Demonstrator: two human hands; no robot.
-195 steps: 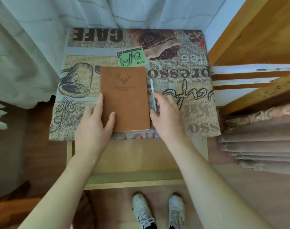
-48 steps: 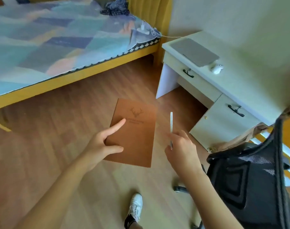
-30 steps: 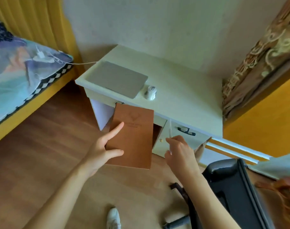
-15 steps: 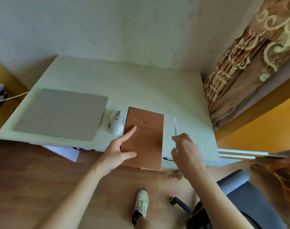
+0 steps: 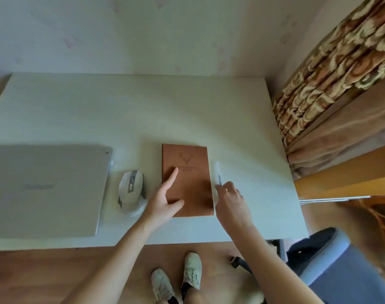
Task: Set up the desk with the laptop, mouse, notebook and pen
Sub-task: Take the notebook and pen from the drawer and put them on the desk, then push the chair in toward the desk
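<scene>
desk (image 5: 143, 110): pale top, fills the middle band of the frame, wall behind
laptop (image 5: 44, 189): closed, silver, flat on desk at left edge of frame
mouse (image 5: 131, 189): white/grey, just right of laptop, apart from it
notebook (image 5: 187, 178): brown cover with deer emblem, flat on desk at centre, just right of mouse
left hand (image 5: 165, 198): index finger straight on the cover, thumb across lower left corner of notebook; fingers relaxed, nothing gripped
pen (image 5: 218, 173): pale, slim, runs parallel to notebook's right edge, just beside it; can't tell if the far end touches the desk
right hand (image 5: 233, 202): fingertips pinch the near end of pen, hand right of the notebook's lower right corner
chair (image 5: 331, 266): blue-grey, lower right of frame, beside the desk
curtain (image 5: 340, 73): brown patterned, upper right
shoes (image 5: 178, 279): two white, on wood floor, bottom centre
</scene>
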